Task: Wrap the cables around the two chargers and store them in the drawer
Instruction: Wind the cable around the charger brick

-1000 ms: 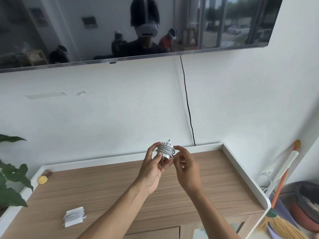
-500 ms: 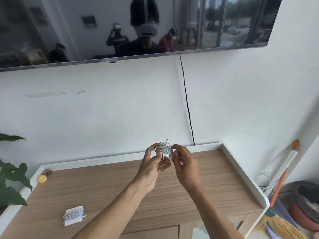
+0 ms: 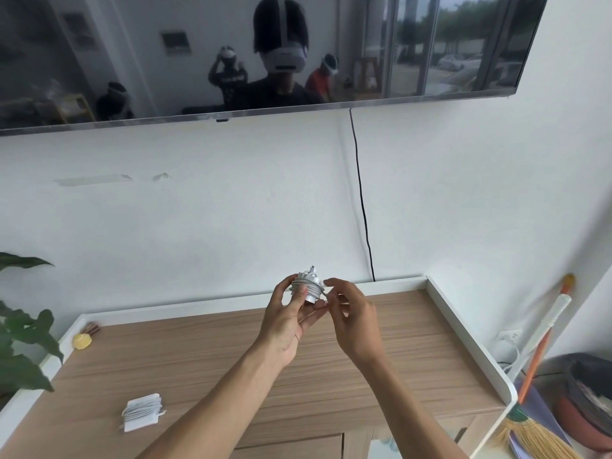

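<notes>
- Two chargers in view, both wound with cable.
- Held above the wooden cabinet top (image 3: pixel 231 352): first charger (image 3: pixel 309 288), gripped by left hand (image 3: pixel 284 323), fingers curled behind, thumb across the coils.
- At its right side, right hand (image 3: pixel 356 323) pinches the cable (image 3: pixel 324 292) with its fingertips.
- Lying front-left on the top, well apart from both hands: second charger (image 3: pixel 142 412).

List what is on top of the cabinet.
A cable-wrapped charger front left, a small yellow object back left. Left hand and right hand hold the second charger above it. Forearms hide some cabinet top.
</notes>
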A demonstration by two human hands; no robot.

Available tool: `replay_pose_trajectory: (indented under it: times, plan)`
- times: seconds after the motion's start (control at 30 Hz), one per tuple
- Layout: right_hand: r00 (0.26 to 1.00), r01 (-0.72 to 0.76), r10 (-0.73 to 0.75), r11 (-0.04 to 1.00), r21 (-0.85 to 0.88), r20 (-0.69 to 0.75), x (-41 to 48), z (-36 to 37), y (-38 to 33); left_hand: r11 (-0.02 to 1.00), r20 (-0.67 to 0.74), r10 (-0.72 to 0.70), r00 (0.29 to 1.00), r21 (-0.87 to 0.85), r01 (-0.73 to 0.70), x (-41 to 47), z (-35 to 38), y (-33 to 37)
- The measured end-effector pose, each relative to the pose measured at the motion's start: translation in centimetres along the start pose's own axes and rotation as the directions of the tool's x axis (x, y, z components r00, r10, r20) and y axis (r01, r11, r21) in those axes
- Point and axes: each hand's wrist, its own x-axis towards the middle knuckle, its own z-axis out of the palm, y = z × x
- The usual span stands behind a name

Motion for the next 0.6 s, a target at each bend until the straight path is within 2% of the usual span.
replay_pose_trajectory:
  times: [0.23, 0.47, 0.6]
  plan:
    - [0.994, -0.069, 0.075, 0.995, 0.076, -0.08, 0.79, -0.77, -0.26, 0.999, 0.016, 0.017, 1.0, -0.032, -0.016, -0.23, -0.12, 0.2]
    - [0.998, -0.052, 0.051, 0.998, 0.027, 0.032, 0.27, -0.27, -0.21, 0.999, -0.001, 0.011, 1.0, -0.034, -0.011, 0.07, 0.16, 0.35]
    - [0.999, -0.009, 0.011, 0.998, -0.066, 0.04, 0.3, -0.1, -0.09, 1.0, -0.052, 0.024, 0.998, -0.001, -0.024, 0.24, 0.41, 0.35]
